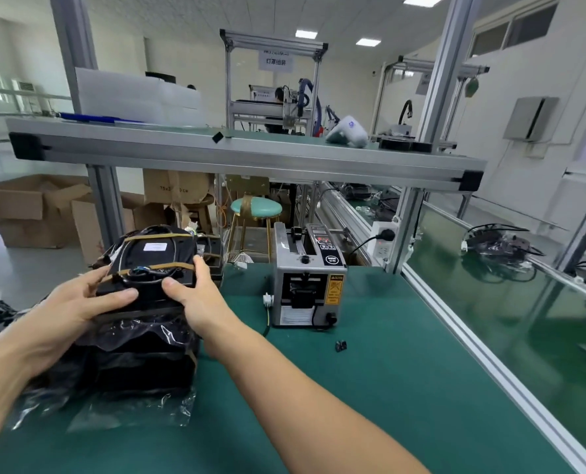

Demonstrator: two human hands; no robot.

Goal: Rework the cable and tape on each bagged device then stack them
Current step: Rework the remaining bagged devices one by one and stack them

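A black device [158, 265] with a coiled cable, brown tape strips and a white label sits on top of a stack of bagged devices [141, 357] at the left of the green table. My left hand [79, 302] grips its near left edge, thumb on top. Gripping the right edge is my right hand [195, 295], with its thumb over the near side and fingers along the far side. Clear plastic bag film [113, 412] spreads from under the stack.
A grey tape dispenser machine [307, 278] stands right of the stack, with a small black clip [341, 346] in front of it. More bagged devices [496, 244] lie on the conveyor to the right. An aluminium shelf [243, 152] crosses overhead. Cardboard boxes [34, 210] stand behind.
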